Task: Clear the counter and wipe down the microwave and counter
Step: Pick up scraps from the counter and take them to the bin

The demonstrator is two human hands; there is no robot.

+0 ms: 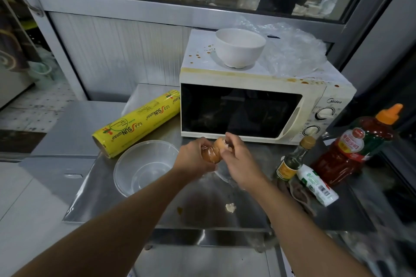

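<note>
At the centre of the frame both hands are meeting over the steel table (225, 220), just in front of the microwave (258, 110). The left hand (193, 157) is curling its fingers around a stack of brown eggshell halves (212, 152), and the right hand (238, 159) is pinching the top of the same stack, apparently nesting the shells so they can be carried off as one piece of rubbish instead of several.

Much of the clearing is still waiting. A clear plastic bowl (144, 166) is sitting left of the hands, beside a yellow roll of cling film (137, 122) that is reading "SUNwrap". A white bowl (239, 47) and crumpled clear plastic (292, 51) are resting on the microwave's top, among brown drips that are calling for the wipe. The microwave's panel, at the right, is showing "Midea" above two dials.

At the lower right a small brown-capped bottle (292, 159), a white tube (317, 184) lying flat with a barcode, and a red sauce bottle (355, 144) with an orange nozzle are crowding together; their labels are too blurred to read. A pale crumb (230, 207) and a brown spot (179, 210) are lying on the table below the hands.
</note>
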